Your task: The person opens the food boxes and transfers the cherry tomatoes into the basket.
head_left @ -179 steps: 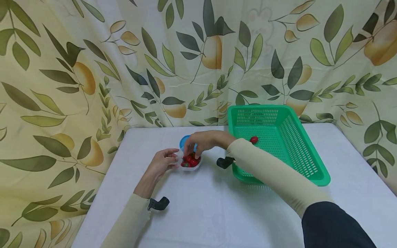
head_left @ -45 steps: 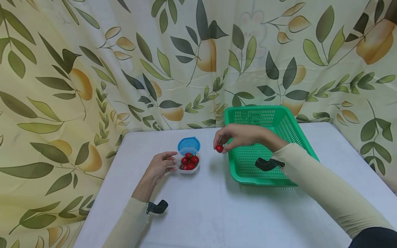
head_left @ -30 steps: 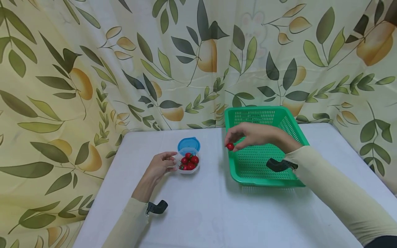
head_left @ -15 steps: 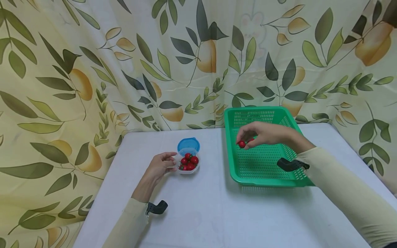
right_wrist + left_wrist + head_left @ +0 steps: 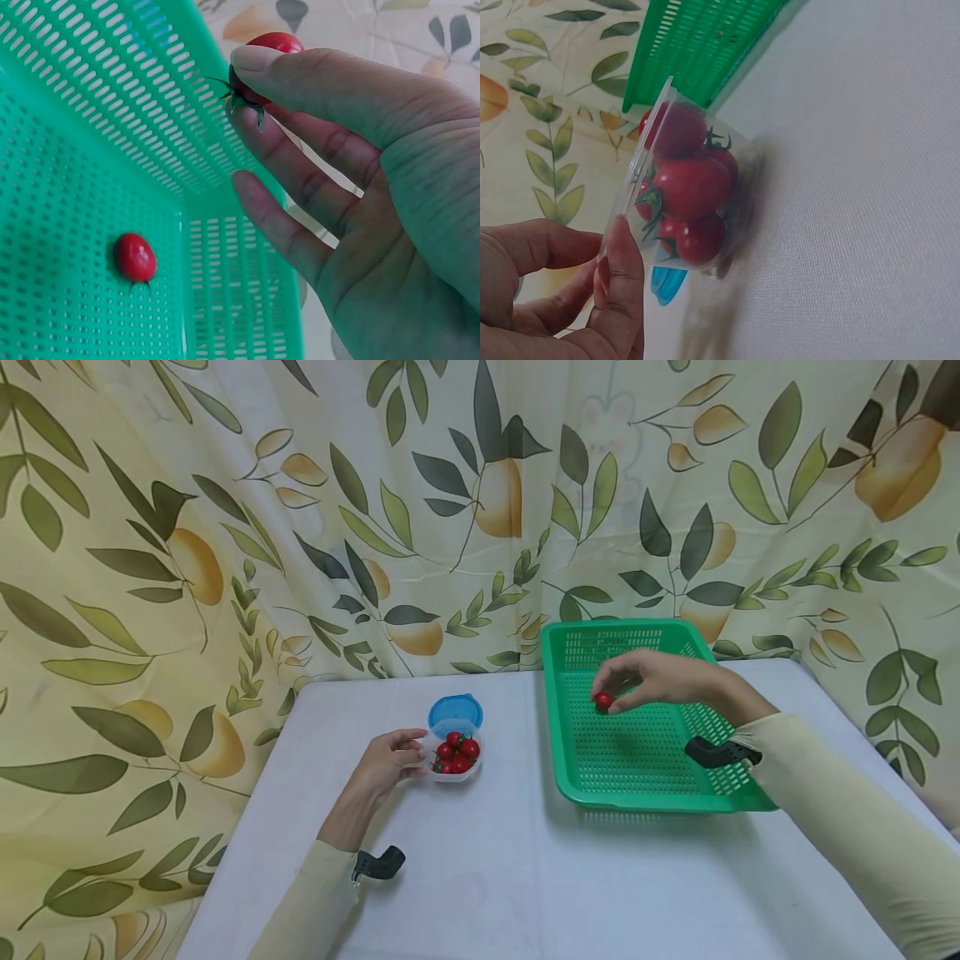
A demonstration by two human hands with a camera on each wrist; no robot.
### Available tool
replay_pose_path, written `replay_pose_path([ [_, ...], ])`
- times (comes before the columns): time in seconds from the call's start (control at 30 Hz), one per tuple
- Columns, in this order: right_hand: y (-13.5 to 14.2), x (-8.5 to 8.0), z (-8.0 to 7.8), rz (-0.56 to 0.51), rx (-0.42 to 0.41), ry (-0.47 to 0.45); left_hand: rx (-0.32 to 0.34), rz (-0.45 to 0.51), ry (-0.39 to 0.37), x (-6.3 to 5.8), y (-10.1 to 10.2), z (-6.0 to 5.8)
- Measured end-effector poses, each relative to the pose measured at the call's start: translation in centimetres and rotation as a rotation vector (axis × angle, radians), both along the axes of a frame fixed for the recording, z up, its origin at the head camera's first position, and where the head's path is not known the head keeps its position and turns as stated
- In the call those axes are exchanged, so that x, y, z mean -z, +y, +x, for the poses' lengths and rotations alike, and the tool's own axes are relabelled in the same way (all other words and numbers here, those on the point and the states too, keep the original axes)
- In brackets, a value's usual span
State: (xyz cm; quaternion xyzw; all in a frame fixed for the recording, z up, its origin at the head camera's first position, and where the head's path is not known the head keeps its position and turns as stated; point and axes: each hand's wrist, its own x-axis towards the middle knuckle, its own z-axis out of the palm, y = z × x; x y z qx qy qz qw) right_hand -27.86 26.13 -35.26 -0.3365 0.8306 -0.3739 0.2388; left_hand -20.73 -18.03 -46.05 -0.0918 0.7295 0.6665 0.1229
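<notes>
Thumb and fingertips of my right hand [image 5: 656, 678] pinch 1 red tomato [image 5: 603, 701], closed only as far as its round sides allow; the lowest finger bends loosely and holds nothing. I hold it by the flesh, with the green stalk free, probably so that the soft fruit is not crushed. It is over the green basket [image 5: 637, 803], though I cannot tell how high above the floor. On that floor lies 1 more tomato [image 5: 135, 257], near a wall and apart from my fingers.

To the left, well apart from the basket, my left hand [image 5: 386, 760] lightly pinches the rim of a clear box [image 5: 456, 778], I think to steady it. This box stands upright and contains several tomatoes [image 5: 469, 749], heaped together. A blue lid [image 5: 455, 712] is just behind, so the opening is free for reaching. White cloth [image 5: 480, 877] is under everything, and a leaf-patterned curtain [image 5: 465, 393] hangs behind.
</notes>
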Motion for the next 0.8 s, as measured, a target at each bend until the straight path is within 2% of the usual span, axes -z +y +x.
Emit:
replay_pose_path([
  [0.17,0.7,0.2,-0.3,-0.004,0.046,-0.034,0.002,0.003,0.001,0.0,0.0,0.0],
  [0.5,2.3,0.5,-0.6,0.017,0.080,0.006,0.000,0.005,-0.001,-0.2,0.0,0.0],
  [0.8,3.1,0.3,-0.8,0.010,0.118,-0.025,-0.005,-0.006,-0.013,-0.2,0.1,0.0],
])
